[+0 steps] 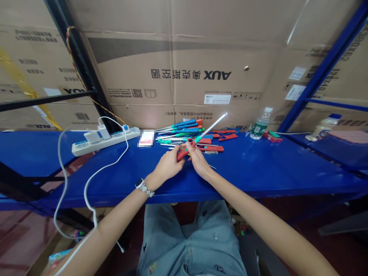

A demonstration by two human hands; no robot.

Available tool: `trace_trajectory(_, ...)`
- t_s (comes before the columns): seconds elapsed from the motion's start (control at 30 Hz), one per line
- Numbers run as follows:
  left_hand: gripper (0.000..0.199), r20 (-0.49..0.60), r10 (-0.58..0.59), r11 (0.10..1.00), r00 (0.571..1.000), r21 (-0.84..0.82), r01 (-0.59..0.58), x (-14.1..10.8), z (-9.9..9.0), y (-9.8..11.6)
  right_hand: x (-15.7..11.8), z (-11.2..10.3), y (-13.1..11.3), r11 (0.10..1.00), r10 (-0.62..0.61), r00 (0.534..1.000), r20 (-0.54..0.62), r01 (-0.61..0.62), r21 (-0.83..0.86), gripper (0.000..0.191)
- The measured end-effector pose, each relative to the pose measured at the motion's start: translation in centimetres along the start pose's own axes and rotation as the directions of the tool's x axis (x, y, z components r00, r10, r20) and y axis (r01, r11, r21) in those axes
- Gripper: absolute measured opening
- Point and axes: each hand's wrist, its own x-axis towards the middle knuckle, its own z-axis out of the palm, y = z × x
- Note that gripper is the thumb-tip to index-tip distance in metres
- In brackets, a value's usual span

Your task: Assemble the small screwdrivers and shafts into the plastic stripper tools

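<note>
A red long-nozzle lighter point(182, 153) with a green collar is held in both hands above the table, its silver tube slanting up and to the right. My left hand point(169, 164) is closed around the handle's lower end. Closed on the same handle, nearer the collar, is my right hand point(199, 159); its thumb lies along the red part. Just beyond the hands lies a pile of similar blue, red and green long-nozzle lighters point(186, 130). A small clear-handled tool point(211, 152) lies to the right of my right hand. The hands hide part of the pile.
A white power strip point(106, 141) with plugs and loose white cables stands at the left of the blue table point(120, 176). At the right are a green-labelled bottle point(259, 126), a red box point(271, 137) and a blue-capped bottle point(327, 125). Large cardboard boxes point(184, 46) wall off the back.
</note>
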Motion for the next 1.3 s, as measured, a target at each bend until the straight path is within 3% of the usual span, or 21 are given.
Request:
trace_trajectory(0.1, 0.054, -0.017, 0.049, 0.980, 0.999, -0.192, -0.051, 0.2, 0.9, 0.6, 0.1, 0.6, 0.2, 0.995, -0.092, 0.996, -0.007, 0.092, -0.049, 0.044)
trace_trajectory(0.17, 0.061, -0.010, 0.115, 0.969, 0.993, -0.220, -0.115, -0.1, 1.0, 0.6, 0.6, 0.5, 0.4, 0.994, -0.092, 0.995, -0.035, 0.090, -0.055, 0.040)
trace_trajectory(0.3, 0.049, -0.042, 0.127, 0.985, 0.991, -0.112, -0.131, -1.3, -0.2, -0.4, 1.9, -0.4, 0.1, 0.995, -0.061, 0.998, 0.008, 0.061, -0.078, 0.038)
trace_trajectory(0.37, 0.037, -0.135, 0.081, 0.985, 0.987, -0.142, -0.100, -1.7, -1.2, -1.3, 2.3, -0.9, -0.3, 0.996, -0.026, 0.996, 0.080, 0.032, -0.078, 0.040)
trace_trajectory(0.43, 0.029, -0.311, 0.100, 0.975, 0.945, -0.160, -0.155, -1.8, -2.3, -2.0, 2.4, -1.2, -0.6, 0.989, -0.016, 0.994, 0.112, 0.032, -0.144, 0.038)
trace_trajectory(0.5, 0.018, -0.476, 0.180, 0.962, 0.861, -0.095, -0.254, -1.7, -3.4, -2.4, 2.3, -1.4, -0.8, 0.947, -0.075, 0.987, 0.139, 0.114, -0.301, 0.034)
trace_trajectory(0.57, 0.011, -0.539, 0.291, 0.943, 0.791, 0.022, -0.332, -1.5, -4.2, -2.6, 2.0, -1.6, -0.9, 0.861, -0.104, 0.966, 0.235, 0.206, -0.465, 0.030)
trace_trajectory(0.63, 0.010, -0.461, 0.395, 0.915, 0.795, 0.117, -0.387, -1.5, -4.7, -2.7, 1.8, -1.8, -1.0, 0.779, -0.054, 0.926, 0.374, 0.273, -0.565, 0.035)
trace_trajectory(0.73, 0.020, -0.169, 0.490, 0.871, 0.855, 0.130, -0.474, -1.5, -4.8, -3.1, 1.7, -1.9, -1.1, 0.665, 0.008, 0.852, 0.523, 0.386, -0.639, 0.033)
trace_trajectory(0.83, 0.035, 0.053, 0.466, 0.878, 0.883, 0.094, -0.468, -1.7, -4.0, -3.8, 1.8, -1.9, -1.1, 0.567, 0.014, 0.817, 0.576, 0.468, -0.678, 0.028)
trace_trajectory(0.93, 0.037, 0.135, 0.366, 0.923, 0.921, 0.075, -0.378, -1.8, -3.1, -4.5, 1.9, -1.9, -1.0, 0.532, 0.015, 0.812, 0.584, 0.487, -0.692, 0.025)
trace_trajectory(1.07, 0.032, 0.149, 0.324, 0.946, 0.934, -0.024, -0.325, -1.5, -2.4, -5.2, 1.6, -2.0, -0.8, 0.567, 0.023, 0.818, 0.574, 0.462, -0.681, 0.027)
trace_trajectory(1.2, 0.028, 0.116, 0.327, 0.942, 0.938, -0.115, -0.315, -1.3, -2.3, -6.0, 1.5, -2.8, -0.4, 0.721, -0.078, 0.802, 0.592, 0.455, -0.522, 0.037)
trace_trajectory(1.3, 0.026, 0.119, 0.299, 0.952, 0.947, -0.105, -0.287, -1.5, -2.3, -6.5, 2.0, -4.0, 0.1, 0.826, -0.129, 0.863, 0.489, 0.366, -0.428, 0.043)
